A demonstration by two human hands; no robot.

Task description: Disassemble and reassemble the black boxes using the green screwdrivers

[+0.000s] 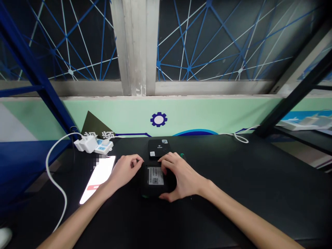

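A black box-shaped device with a white printed label [156,175] lies on the dark table in front of me, with a bit of green at its near edge. My right hand [181,176] spans its right side, thumb at the near edge and fingers at the far edge. Just off the device's far left corner, my left hand [128,168] has its fingers curled together; whatever is between the fingertips, if anything, cannot be made out. Behind the device sits a flat black box [158,147] with a small white sticker. Something green peeks out beyond my right hand.
A phone with a bright screen [100,178] lies beside my left forearm. Behind it is a white power strip [103,147] with a plugged-in charger [88,143], whose white cable [55,183] loops down the left. Another white cable [240,137] lies at the wall. Shelf posts flank the table.
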